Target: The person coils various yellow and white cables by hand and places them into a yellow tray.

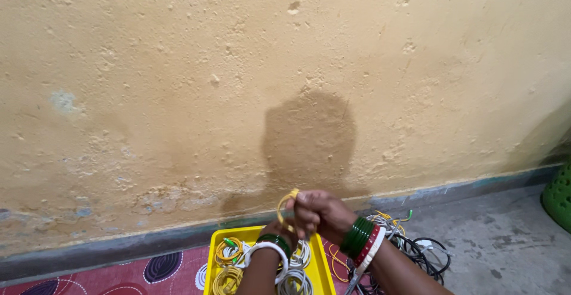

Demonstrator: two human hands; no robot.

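Rough yellow-ochre wall fills view, grey floor below. Patterned red mat at lower left. Yellow tray on mat holds coiled yellow and grey cables. Left hand, mostly hidden behind right, grip cannot be told. Right hand above tray, fingers pinched on small yellow cable loop. Tangled cable pile just right of tray. Green perforated stool at far right edge.

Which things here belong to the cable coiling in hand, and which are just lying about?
In use: right hand, left hand, yellow cable loop, yellow tray of coiled cables, loose cable heap.

Lying about: green stool, patterned mat.
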